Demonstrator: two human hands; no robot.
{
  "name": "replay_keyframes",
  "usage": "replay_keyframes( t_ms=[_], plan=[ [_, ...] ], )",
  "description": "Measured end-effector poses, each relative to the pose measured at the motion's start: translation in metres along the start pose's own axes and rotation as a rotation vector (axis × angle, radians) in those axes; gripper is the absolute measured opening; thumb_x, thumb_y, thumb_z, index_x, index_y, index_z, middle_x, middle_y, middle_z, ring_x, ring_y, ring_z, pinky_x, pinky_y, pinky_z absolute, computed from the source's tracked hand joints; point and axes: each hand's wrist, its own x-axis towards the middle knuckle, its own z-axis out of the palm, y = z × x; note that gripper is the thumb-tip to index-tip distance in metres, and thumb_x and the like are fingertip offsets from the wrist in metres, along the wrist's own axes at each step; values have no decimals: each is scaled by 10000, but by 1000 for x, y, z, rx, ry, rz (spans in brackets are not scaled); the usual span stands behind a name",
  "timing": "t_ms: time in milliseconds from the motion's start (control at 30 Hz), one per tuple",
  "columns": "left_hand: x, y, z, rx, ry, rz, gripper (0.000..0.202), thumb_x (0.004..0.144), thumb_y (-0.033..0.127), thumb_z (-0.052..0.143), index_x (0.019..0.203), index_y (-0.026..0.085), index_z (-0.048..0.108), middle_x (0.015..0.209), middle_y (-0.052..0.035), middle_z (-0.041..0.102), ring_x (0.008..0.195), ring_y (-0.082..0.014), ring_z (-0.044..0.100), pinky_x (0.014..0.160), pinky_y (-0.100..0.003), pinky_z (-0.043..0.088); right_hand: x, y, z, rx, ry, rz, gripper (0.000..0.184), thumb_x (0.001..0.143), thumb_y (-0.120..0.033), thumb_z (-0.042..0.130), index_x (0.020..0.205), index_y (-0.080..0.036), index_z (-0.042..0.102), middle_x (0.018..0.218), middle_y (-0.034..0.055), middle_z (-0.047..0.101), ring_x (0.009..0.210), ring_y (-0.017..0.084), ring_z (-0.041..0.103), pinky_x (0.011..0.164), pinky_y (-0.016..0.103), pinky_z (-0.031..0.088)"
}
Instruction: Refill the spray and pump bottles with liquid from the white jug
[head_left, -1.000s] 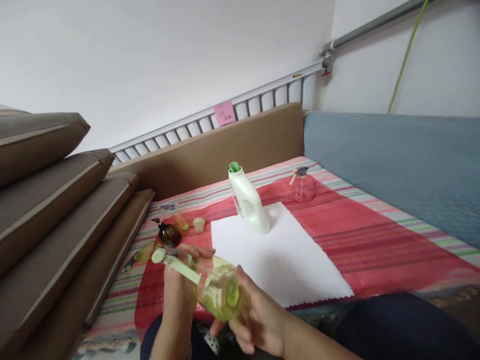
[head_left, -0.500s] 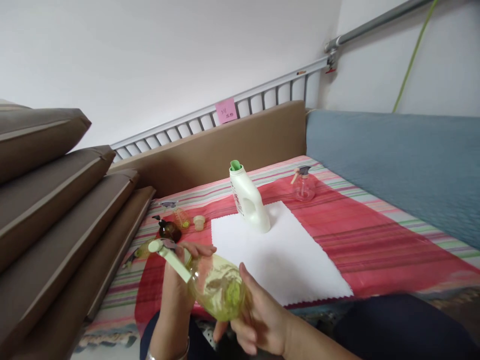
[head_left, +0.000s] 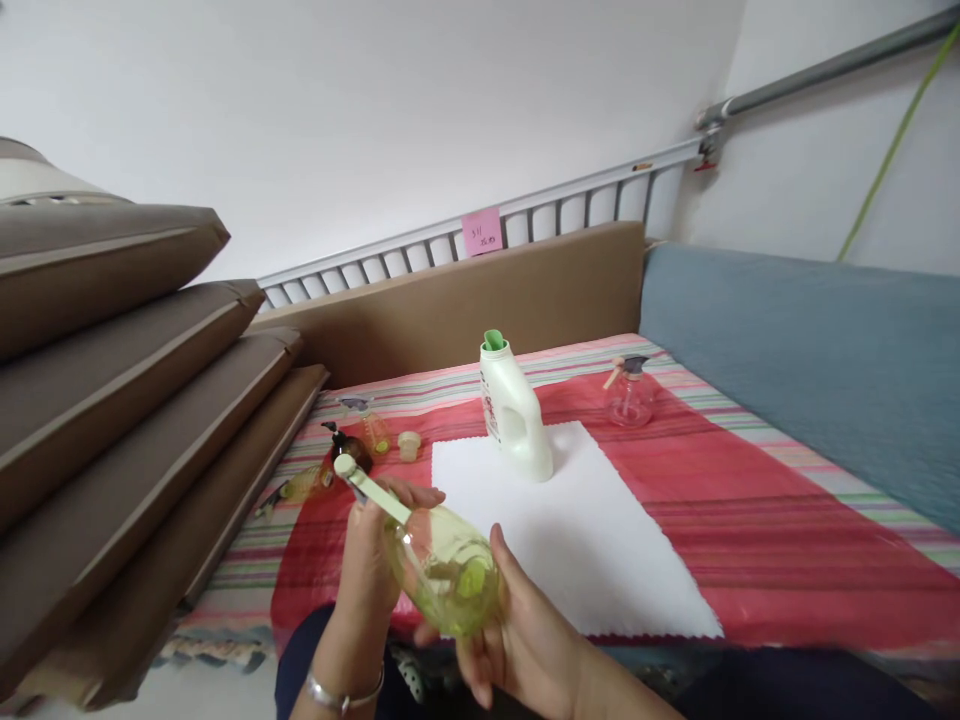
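A clear yellow-green spray bottle (head_left: 442, 570) lies tilted between my two hands, its pale green nozzle end pointing to the upper left. My left hand (head_left: 379, 545) is closed around its neck and spray head. At the base, my right hand (head_left: 517, 630) grips it with the thumb on top and the fingers below. Past my hands, a white jug (head_left: 517, 415) with a green spout stands upright on a white cloth (head_left: 555, 550) with a scalloped edge.
A clear spray bottle (head_left: 628, 400) stands at the right rear. At left are a dark brown pump bottle (head_left: 350, 452), a pale cap (head_left: 409, 446), a yellowish bottle lying down (head_left: 304, 486) and another spray bottle (head_left: 375, 430). Stacked brown cushions (head_left: 150, 400) rise along the left side.
The view has shifted, so the scene sits slightly lower and farther right. Both hands still hold the spray bottle, whose nozzle has turned a little.
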Motion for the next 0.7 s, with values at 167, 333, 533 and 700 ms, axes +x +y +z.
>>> replay_keyframes(
  t_ms=[167, 333, 533, 700],
  plan=[
    [0, 1, 1, 51, 11, -42, 240, 701, 385, 594, 626, 157, 601, 700, -69, 705, 681, -232, 659, 648, -315, 503, 2, 0, 3, -35, 126, -206, 619, 688, -573, 693, 1162, -202, 548, 924, 69, 696, 474, 98, 606, 354, 158, 453],
    [1, 6, 4, 68, -21, -99, 300, 657, 437, 637, 628, 138, 621, 671, -81, 701, 672, -245, 668, 638, -313, 508, 2, -1, 1, 69, 76, 63, 841, 762, -789, 341, 1090, -54, 585, 734, 140, 688, 373, 89, 543, 330, 174, 445],
    [3, 3, 6, 72, 35, -121, 219, 687, 369, 626, 634, 159, 594, 640, -64, 695, 699, -246, 672, 679, -322, 505, 4, 0, -3, 33, 159, -158, 605, 738, -622, 616, 1125, -160, 568, 745, 59, 689, 387, 65, 509, 355, 161, 428],
    [0, 8, 12, 67, -200, -61, 239, 769, 392, 584, 664, 178, 569, 686, -59, 702, 809, -260, 664, 827, -405, 480, 3, -1, -13, 141, -63, 145, 943, 691, -881, 182, 834, -79, 656, 517, 80, 623, 257, 21, 248, 291, 174, 283]
  ],
)
